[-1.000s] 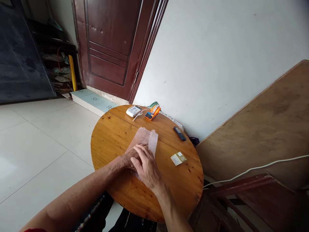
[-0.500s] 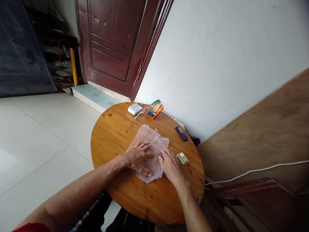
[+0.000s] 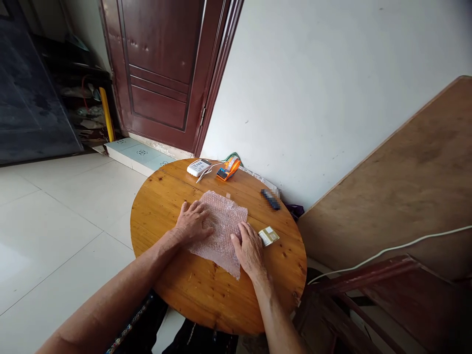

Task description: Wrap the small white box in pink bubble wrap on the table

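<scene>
A sheet of pinkish, clear bubble wrap (image 3: 221,231) lies flat on the round wooden table (image 3: 158,216). My left hand (image 3: 193,223) rests on its left edge, fingers spread and lying flat. On the right edge of the sheet lies my right hand (image 3: 249,246), its fingers stretched out and slightly bent, touching the wrap. Just right of that hand is a small gold-and-white packet (image 3: 269,236), apart from the wrap.
Toward the far edge stand an orange tape dispenser (image 3: 228,169) and a white device with a cord (image 3: 199,167). A dark, partly blurred object (image 3: 270,199) lies at the right. Behind the table are a white wall (image 3: 313,98) and a dark red door (image 3: 158,64).
My left hand has slid from the middle of the bubble wrap to its left edge. The sheet lies flatter, and my right hand stays at its right side. The view has shifted slightly.
</scene>
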A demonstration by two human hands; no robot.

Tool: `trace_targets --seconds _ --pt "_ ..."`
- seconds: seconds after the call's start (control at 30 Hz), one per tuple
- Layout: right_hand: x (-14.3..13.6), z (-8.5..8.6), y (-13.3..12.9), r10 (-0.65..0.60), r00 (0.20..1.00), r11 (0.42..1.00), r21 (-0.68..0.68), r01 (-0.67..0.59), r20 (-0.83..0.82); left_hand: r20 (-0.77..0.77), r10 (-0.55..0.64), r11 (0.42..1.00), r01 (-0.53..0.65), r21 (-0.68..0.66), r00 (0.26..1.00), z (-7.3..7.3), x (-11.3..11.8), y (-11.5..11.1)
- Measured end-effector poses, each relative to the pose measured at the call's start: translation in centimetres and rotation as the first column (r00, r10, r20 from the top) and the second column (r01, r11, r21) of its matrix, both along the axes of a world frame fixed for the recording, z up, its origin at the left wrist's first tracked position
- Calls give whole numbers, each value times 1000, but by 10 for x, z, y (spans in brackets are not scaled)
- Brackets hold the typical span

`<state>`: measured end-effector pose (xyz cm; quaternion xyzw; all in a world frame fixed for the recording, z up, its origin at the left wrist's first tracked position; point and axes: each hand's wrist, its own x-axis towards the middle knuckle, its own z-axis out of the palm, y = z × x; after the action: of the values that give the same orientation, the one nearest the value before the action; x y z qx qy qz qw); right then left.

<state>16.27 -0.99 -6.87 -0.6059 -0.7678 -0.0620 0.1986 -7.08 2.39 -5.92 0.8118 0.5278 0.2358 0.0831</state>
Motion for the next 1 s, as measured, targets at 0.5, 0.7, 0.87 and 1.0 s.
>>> trace_targets --seconds 0.5,0.7,0.87,1.0 --pt "4 -14 8 -55 997 998 18 56 -61 -219 -295 956 288 -63 930 44 52 -48" --pt "9 -19 11 -23 966 999 40 34 -257 -144 -342 938 328 -110 929 19 72 -54" --pt "8 8 1 63 958 985 170 -16 -279 -127 -356 933 344 -110 926 17 66 -56" --pt "19 39 -7 -119 963 953 245 180 -244 -129 -359 931 344 -124 924 19 67 -55"
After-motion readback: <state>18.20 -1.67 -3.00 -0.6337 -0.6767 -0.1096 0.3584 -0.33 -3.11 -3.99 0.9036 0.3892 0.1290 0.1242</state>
